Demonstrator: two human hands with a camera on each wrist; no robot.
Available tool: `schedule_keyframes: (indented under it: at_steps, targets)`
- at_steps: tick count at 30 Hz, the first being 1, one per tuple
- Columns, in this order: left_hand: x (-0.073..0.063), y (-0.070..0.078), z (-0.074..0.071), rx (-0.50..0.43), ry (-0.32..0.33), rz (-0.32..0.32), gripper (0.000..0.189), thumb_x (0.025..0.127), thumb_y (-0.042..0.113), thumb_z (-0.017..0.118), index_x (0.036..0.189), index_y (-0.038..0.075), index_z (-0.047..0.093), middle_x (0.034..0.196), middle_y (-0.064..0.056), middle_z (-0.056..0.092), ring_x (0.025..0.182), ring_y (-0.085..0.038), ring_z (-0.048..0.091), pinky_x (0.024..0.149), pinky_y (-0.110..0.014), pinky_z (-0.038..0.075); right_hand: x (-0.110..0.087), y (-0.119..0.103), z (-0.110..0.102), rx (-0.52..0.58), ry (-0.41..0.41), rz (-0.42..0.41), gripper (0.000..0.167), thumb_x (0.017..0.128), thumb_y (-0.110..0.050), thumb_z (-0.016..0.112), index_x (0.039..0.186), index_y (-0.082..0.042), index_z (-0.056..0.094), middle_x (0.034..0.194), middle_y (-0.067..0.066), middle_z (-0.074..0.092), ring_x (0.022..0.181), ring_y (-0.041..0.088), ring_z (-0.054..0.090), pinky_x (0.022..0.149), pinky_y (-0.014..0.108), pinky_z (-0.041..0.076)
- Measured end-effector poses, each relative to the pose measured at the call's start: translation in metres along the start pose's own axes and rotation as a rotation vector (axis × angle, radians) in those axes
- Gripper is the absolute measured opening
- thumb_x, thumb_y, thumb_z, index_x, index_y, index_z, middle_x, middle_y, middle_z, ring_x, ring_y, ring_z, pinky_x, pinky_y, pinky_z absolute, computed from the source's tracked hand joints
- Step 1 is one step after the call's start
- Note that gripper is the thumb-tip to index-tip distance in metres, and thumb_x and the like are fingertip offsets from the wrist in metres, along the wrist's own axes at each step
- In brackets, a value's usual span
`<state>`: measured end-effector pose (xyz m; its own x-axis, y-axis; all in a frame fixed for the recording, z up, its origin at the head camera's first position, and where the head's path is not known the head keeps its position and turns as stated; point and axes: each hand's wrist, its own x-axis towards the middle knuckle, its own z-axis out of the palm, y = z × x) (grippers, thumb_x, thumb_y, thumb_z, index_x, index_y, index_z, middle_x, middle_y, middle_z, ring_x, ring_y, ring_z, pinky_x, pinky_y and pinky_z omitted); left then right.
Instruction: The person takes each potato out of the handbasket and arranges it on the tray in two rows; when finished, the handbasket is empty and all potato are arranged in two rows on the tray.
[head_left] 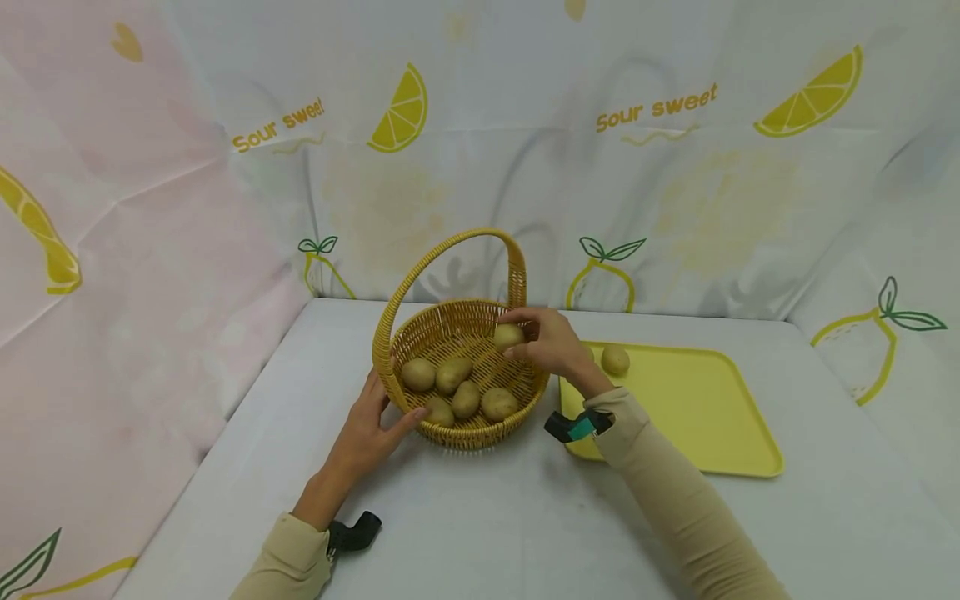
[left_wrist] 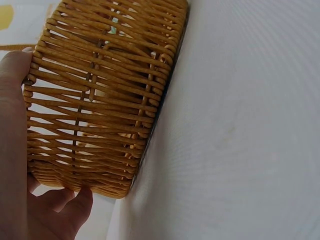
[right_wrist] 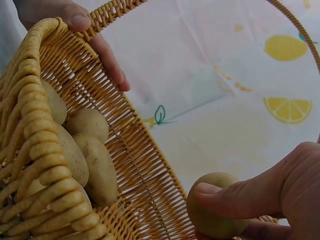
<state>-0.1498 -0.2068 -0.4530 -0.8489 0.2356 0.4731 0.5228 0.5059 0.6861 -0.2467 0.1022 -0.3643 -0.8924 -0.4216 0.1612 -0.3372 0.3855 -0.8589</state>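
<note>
A round wicker basket with a tall arched handle stands in the middle of the table. Several potatoes lie inside it, mostly toward the front and left. My right hand pinches another potato between thumb and fingers, over the right rear part of the basket. On the basket's left side, my left hand grips the wall, thumb near the front rim and fingers along the outside. The left wrist view shows those fingertips against the woven side.
To the right lies a yellow rectangular tray. A potato rests near its back left corner, with another partly hidden by my right wrist. A white cloth backdrop with lemon prints stands behind the white table.
</note>
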Motion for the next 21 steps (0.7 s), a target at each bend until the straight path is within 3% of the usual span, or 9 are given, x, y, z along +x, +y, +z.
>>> schedule_keyframes:
  at_steps: [6, 13, 21]
  targets:
    - [0.0, 0.0, 0.0, 0.005, -0.004, 0.001, 0.091, 0.097, 0.022, 0.077, 0.167, 0.008, 0.02, 0.166, -0.018, 0.027, 0.151, -0.033, 0.029, 0.112, -0.057, 0.039, -0.005, 0.002, -0.004, 0.037, 0.019, -0.011, 0.048, 0.084, 0.006, 0.081, 0.131, 0.003, 0.07, 0.134, 0.017, 0.065, 0.109, 0.036, 0.067, 0.089, 0.044, 0.058]
    - [0.0, 0.0, 0.0, 0.014, -0.002, 0.015, 0.09, 0.097, 0.02, 0.077, 0.165, 0.001, 0.021, 0.166, -0.02, 0.026, 0.151, -0.035, 0.028, 0.111, -0.06, 0.039, -0.015, 0.007, -0.007, 0.058, 0.062, -0.039, 0.047, 0.083, 0.007, 0.081, 0.129, 0.003, 0.07, 0.137, 0.019, 0.063, 0.107, 0.035, 0.068, 0.091, 0.044, 0.057]
    - [0.0, 0.001, -0.001, -0.001, 0.0, 0.001, 0.09, 0.097, 0.021, 0.077, 0.165, 0.002, 0.021, 0.166, -0.02, 0.026, 0.151, -0.035, 0.029, 0.112, -0.058, 0.038, -0.029, 0.007, -0.014, 0.087, 0.091, -0.053, 0.047, 0.084, 0.004, 0.081, 0.129, 0.004, 0.069, 0.132, 0.019, 0.066, 0.104, 0.035, 0.069, 0.086, 0.044, 0.058]
